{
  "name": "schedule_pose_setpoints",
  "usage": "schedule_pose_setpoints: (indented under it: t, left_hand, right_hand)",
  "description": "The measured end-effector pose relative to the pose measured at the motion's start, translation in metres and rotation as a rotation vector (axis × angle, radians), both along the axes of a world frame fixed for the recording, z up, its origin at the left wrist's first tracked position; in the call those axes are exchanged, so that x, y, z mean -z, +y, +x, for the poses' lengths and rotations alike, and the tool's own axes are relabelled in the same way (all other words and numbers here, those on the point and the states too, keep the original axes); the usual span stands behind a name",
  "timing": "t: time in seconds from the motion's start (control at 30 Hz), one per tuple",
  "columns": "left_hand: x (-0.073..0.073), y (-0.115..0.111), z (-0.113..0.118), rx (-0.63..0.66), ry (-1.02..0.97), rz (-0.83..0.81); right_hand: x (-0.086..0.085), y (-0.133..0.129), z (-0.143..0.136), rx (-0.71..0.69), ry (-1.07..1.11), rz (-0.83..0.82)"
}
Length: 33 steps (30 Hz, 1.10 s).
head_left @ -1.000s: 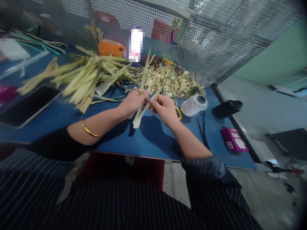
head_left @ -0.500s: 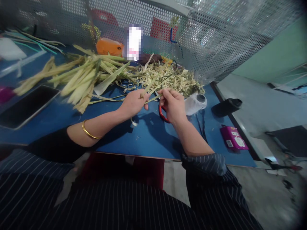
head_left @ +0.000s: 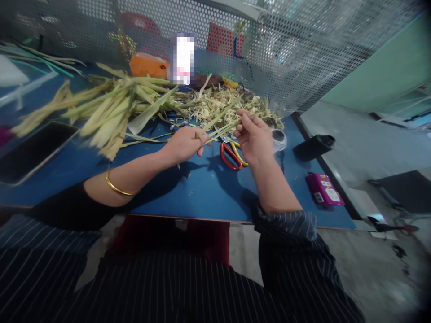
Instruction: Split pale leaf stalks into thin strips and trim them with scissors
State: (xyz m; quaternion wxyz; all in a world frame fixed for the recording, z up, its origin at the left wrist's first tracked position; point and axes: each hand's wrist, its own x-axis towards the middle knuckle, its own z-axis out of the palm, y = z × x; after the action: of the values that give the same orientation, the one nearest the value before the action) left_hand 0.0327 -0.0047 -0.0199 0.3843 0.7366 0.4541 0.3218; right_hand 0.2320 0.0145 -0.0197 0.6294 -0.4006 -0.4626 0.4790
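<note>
Thin pale-green plant strips point(head_left: 220, 131) are pinched in my left hand point(head_left: 186, 144) and stretch up to the right. My right hand point(head_left: 256, 139) has its thumb and forefinger closed on the strips farther along. Just below the strips lie scissors point(head_left: 231, 157) with one red and one yellow handle, partly behind my right hand. Behind both hands spreads a heap of short plant scraps point(head_left: 215, 105). A bundle of long husk-like leaves point(head_left: 107, 112) lies to the left.
On the blue table point(head_left: 168, 195) are a dark flat device point(head_left: 37, 150), an orange packet point(head_left: 148, 66), a white roll point(head_left: 279, 140), a black cylinder point(head_left: 313, 148) and a purple packet point(head_left: 325, 190). A perforated metal screen point(head_left: 151, 27) stands behind.
My right hand has moved right and slightly up along the strips, away from my left hand. More of the scissors now shows. The view has shifted slightly.
</note>
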Motion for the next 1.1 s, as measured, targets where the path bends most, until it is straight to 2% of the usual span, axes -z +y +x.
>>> schedule_pose_setpoints:
  t: [0.2, 0.4, 0.53, 0.67, 0.8, 0.9, 1.03, 1.1]
  left_hand:
    - [0.0, 0.004, -0.003, 0.04, 0.028, -0.084]
    - [-0.009, 0.0, -0.005, 0.097, 0.022, -0.238]
    - [-0.012, 0.0, -0.007, 0.108, 0.013, -0.255]
    - [-0.015, 0.001, -0.006, 0.097, -0.017, -0.347]
    - [-0.017, -0.004, -0.001, 0.078, -0.119, -0.432]
    - [-0.012, -0.006, 0.003, 0.056, -0.138, -0.364]
    - [-0.001, -0.001, 0.002, -0.013, -0.05, -0.089]
    - [0.002, 0.001, 0.001, -0.036, -0.031, -0.025]
  right_hand:
    - [0.002, 0.004, 0.006, -0.02, 0.058, 0.011]
    - [0.013, 0.015, 0.013, 0.04, 0.098, -0.01]
    - [0.013, 0.016, 0.013, 0.076, 0.157, -0.027]
    - [0.01, 0.013, 0.007, 0.062, 0.192, -0.07]
    - [0.014, 0.003, -0.013, -0.018, 0.184, -0.121]
    - [0.019, -0.007, -0.031, -0.111, 0.151, -0.16]
    - [0.023, -0.015, -0.041, -0.177, 0.128, -0.187]
    - [0.022, -0.016, -0.04, -0.189, 0.134, -0.199]
